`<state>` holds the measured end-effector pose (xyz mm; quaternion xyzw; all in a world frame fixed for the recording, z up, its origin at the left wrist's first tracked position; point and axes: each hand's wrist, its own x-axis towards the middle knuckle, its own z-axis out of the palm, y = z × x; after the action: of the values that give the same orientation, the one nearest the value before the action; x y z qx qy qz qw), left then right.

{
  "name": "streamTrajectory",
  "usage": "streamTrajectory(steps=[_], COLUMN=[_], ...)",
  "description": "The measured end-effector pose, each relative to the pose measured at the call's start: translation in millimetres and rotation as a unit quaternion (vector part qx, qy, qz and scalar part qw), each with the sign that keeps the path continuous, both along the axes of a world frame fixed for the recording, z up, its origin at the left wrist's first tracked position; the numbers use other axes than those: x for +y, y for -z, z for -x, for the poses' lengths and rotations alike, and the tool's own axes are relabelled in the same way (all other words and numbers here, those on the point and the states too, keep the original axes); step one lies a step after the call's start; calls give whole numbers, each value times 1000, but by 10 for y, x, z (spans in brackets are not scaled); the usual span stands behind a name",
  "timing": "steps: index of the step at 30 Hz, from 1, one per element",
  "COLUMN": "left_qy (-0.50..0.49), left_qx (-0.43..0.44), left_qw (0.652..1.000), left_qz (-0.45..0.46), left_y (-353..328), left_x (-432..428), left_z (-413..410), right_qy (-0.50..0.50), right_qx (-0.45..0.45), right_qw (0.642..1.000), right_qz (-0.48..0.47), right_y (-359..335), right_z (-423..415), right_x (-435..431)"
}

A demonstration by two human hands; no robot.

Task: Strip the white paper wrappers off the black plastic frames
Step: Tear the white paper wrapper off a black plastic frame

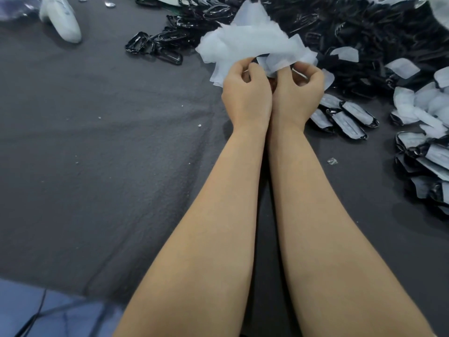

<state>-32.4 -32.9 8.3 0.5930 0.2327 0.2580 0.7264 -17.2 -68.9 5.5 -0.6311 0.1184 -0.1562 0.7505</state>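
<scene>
Both forearms reach up the middle of the frame, wrists side by side and touching. Left hand (245, 93) and right hand (298, 91) meet at upper centre, fingers curled inward, each pinching the lower edge of a crumpled bunch of wrappers (247, 42). The bunch is thin, white and faintly translucent, several sheets layered and creased, fanning up and out above the knuckles; one sheet hangs down past the left hand's outer side. A dark sliver shows between the fingertips; cannot tell whether it is a frame being held. Behind the bunch, across the upper right, lies a big heap of frames (364, 27): glossy black, small rounded-rectangle loops, tangled together. A few bare ones spill out at upper centre-left onto the table (97, 142), which is covered in dark grey cloth with shallow folds. Just right of the right wrist sit four wrapped frames (345, 117), side by side and angled, each a black rim with white paper filling its face. More of the same stack along the right edge, lower down. Above them, at mid right, loose wrappers (418, 105) lie in a pale pile, with single sheets scattered over the black heap. A small clear chip (331, 161) lies on the cloth right of the right forearm. Upper left corner: a white object (63, 20), blurred, kind unclear. Pale specks dot the cloth at left.
</scene>
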Motion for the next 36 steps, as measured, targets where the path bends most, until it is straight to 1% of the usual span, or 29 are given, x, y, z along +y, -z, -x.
streamTrajectory(steps=[7,10,13,16,18,20,22,27,29,32,36], left_qy=[29,34,54,79,100,119,124,88,68,35,11], left_qx=[-8,-11,-24,-30,-25,-11,-6,-16,-17,-27,-58], left_qw=[999,998,996,991,990,989,990,995,996,996,991], left_qz=[-31,-42,-70,-101,-95,-84,-69,-42,-49,-77,-120], left_y=[-17,-41,-63,-69,-63,-59,-39,40,48,31,13], left_x=[-36,-47,-75,-130,-177,-228,-270,-250,-217,-191,-167], left_z=[43,70,71,64,42,12,-13,-30,-38,-36,-35], right_qy=[-9,-29,-40,-25,-16,-7,6,62,67,25,-70], right_qx=[9,20,21,15,14,6,-10,-47,-60,-67,-72], right_qw=[999,998,997,999,1000,999,997,985,976,965,946], right_qz=[-31,-43,-55,-43,-12,39,79,155,196,252,310], right_y=[-26,-62,-89,-114,-123,-122,-123,-67,-51,-53,-89], right_z=[7,10,1,-22,-19,-8,15,30,35,31,12], right_x=[-49,-98,-178,-302,-386,-460,-526,-611,-572,-471,-377])
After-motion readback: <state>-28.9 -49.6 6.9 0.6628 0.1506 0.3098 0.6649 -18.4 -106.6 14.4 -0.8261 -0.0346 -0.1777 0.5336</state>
